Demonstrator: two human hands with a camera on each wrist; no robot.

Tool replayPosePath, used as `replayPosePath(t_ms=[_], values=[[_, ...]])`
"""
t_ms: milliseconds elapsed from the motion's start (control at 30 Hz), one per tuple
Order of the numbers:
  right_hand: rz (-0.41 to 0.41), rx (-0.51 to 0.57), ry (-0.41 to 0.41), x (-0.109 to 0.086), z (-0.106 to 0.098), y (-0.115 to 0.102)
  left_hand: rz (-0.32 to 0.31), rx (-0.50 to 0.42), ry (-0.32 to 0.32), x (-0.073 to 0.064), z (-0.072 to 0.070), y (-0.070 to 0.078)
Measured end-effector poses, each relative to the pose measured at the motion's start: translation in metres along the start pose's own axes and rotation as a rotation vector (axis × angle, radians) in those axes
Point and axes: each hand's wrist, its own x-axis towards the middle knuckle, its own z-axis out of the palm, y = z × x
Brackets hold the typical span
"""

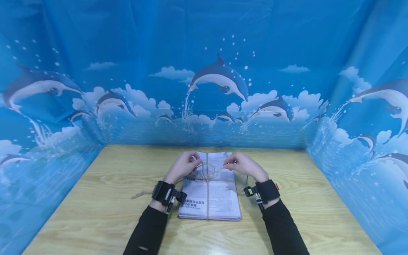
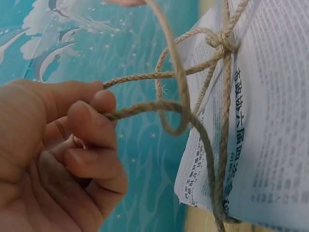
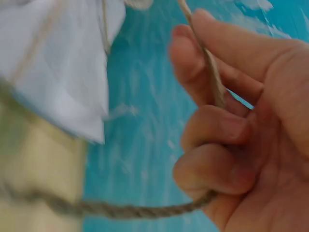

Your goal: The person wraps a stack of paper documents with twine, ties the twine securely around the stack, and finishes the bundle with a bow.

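Note:
A stack of folded newspapers (image 1: 220, 198) lies on the table, bound crosswise with twine (image 1: 207, 202). In the left wrist view a knot (image 2: 220, 42) sits where the strands cross, with loose loops standing above the paper. My left hand (image 1: 184, 164) pinches a loop of twine (image 2: 140, 76) between thumb and fingertips over the stack's upper left. At the upper right, my right hand (image 1: 243, 164) holds another length of twine (image 3: 212, 72) between thumb and index finger, while its lower fingers curl round a trailing part of the strand (image 3: 140, 211).
The stack rests on a wooden table (image 1: 114, 212). A frayed twine end (image 1: 140, 194) lies left of the papers. Blue dolphin-print curtains (image 1: 271, 42) stand at the back and on both sides. Each wrist wears a black strap with a camera.

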Motion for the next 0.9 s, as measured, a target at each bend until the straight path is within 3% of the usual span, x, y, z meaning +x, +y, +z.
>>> replayPosePath(t_ms=[133, 267, 367, 533, 633, 767, 900], values=[[0.045, -0.067, 0.002, -0.007, -0.012, 0.004, 0.005, 0.012, 0.008, 0.0, 0.0, 0.001], [0.066, -0.128, -0.037, -0.008, -0.01, 0.004, 0.022, 0.025, -0.008, -0.001, 0.003, 0.002], [0.045, -0.146, -0.047, -0.004, 0.001, -0.001, 0.049, 0.026, -0.043, -0.001, 0.006, 0.002], [-0.096, -0.088, -0.135, 0.01, 0.029, -0.017, 0.07, 0.037, -0.058, 0.002, 0.01, 0.0], [-0.15, -0.12, -0.108, 0.014, 0.046, -0.025, 0.079, 0.047, -0.051, 0.005, 0.009, 0.0], [-0.121, -0.177, 0.003, 0.014, 0.058, -0.027, 0.087, 0.051, -0.057, 0.006, 0.009, 0.0], [-0.063, -0.175, -0.09, 0.014, 0.063, -0.023, 0.077, 0.067, -0.063, 0.005, 0.011, 0.0]])
